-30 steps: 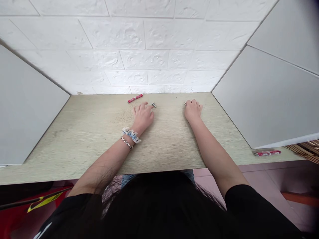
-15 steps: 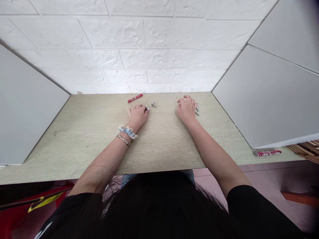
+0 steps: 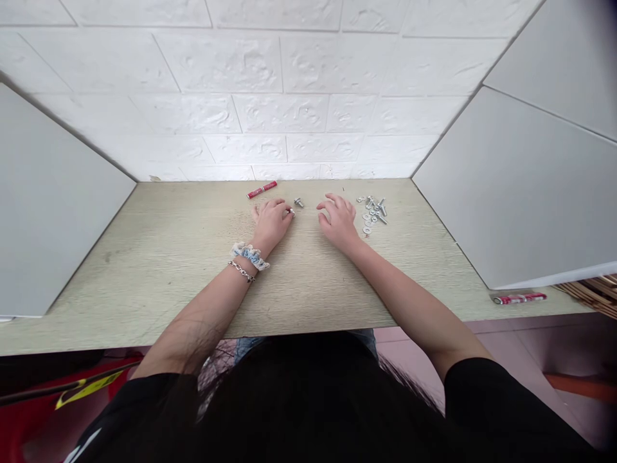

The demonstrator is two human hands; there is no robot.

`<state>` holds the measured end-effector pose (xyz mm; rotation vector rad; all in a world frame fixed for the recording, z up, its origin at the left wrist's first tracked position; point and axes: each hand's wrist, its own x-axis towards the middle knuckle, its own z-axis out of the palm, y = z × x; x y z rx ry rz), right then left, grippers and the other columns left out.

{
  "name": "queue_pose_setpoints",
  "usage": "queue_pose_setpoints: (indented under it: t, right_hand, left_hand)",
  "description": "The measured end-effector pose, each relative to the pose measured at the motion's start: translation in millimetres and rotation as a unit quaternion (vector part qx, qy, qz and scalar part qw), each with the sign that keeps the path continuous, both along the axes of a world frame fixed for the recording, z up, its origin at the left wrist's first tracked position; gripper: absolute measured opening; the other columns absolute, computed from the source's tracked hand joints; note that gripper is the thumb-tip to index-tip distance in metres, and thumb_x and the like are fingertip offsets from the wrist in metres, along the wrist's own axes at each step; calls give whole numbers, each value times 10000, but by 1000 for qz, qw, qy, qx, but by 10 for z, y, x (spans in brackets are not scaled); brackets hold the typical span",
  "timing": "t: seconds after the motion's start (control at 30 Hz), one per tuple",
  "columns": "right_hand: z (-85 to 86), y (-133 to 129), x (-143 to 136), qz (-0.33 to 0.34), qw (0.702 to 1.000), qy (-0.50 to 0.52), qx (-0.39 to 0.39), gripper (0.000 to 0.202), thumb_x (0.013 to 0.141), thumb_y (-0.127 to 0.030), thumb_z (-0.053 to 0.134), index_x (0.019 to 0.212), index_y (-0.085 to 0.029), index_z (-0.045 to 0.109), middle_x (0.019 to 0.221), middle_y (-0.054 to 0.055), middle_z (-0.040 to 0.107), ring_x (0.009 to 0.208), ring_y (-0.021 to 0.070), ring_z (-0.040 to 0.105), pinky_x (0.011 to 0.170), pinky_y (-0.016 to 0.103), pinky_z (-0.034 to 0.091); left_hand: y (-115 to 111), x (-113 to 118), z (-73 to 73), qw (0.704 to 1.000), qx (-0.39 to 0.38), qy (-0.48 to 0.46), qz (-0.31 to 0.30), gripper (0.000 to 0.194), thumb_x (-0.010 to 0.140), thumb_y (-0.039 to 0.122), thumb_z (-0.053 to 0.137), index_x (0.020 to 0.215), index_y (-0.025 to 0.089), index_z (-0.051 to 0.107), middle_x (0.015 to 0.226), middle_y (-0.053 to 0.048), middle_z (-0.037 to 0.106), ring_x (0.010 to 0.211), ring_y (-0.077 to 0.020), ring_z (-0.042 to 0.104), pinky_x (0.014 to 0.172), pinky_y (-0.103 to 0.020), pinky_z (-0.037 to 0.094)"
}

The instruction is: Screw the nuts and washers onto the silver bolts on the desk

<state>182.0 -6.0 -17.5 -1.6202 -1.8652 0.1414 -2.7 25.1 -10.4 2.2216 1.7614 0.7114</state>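
Observation:
My left hand [image 3: 274, 222], with a scrunchie and a chain bracelet at the wrist, rests low over the table. Its thumb and fingertips close on a small metal bolt [image 3: 291, 211], partly hidden by the fingers. Just right of it a bolt with a washer [image 3: 299, 202] lies on the wood. My right hand [image 3: 337, 220] hovers with its fingers curved and apart, and nothing shows between them. To its right is a pile of several bolts, nuts and washers [image 3: 373, 211].
A red stick-shaped pack [image 3: 261, 189] lies near the white brick wall [image 3: 284, 112]. Another red pack [image 3: 519, 298] is at the table's right front edge, beside a wicker item [image 3: 595, 292]. Grey panels [image 3: 53, 212] flank the table [image 3: 308, 296] on both sides.
My right hand has moved left, away from the metal pile, which now shows more fully. My left hand stays nearly in place with the bolt.

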Motion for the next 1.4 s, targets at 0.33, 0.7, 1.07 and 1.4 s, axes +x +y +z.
queue_pose_setpoints:
  t: [0.33,0.7,1.07,1.4]
  right_hand:
    - [90,-44,-35,126,990,28,-50,284,937,-386,379,735,-215,481,746,33,581,735,179,513,690,299,379]
    - [79,-54,-20,155,982,59,-90,291,927,-370,382,686,-216,433,692,2,570,667,150,491,633,284,321]
    - [12,42,-38,114,942,270,-161,205,866,-333,402,725,-211,485,724,-20,555,697,130,499,714,272,390]
    - [-23,50,-22,144,935,288,-150,198,832,-358,501,915,-195,577,813,-5,629,780,145,546,751,284,414]
  left_hand:
    - [-205,184,80,991,16,-10,-132,230,959,252,437,1113,231,606,1109,-29,714,1057,-183,628,1157,-441,224]
    - [-191,183,41,980,1,-71,-184,220,885,174,502,1029,185,668,1006,-47,696,915,-167,637,891,-302,495]
    - [-154,203,8,974,-68,-174,-125,295,844,199,651,1137,163,649,1083,-55,705,846,-139,669,862,-291,534]
    - [-135,195,-39,975,16,-136,-172,283,854,107,596,1118,171,673,1023,-44,720,860,-141,656,868,-303,530]
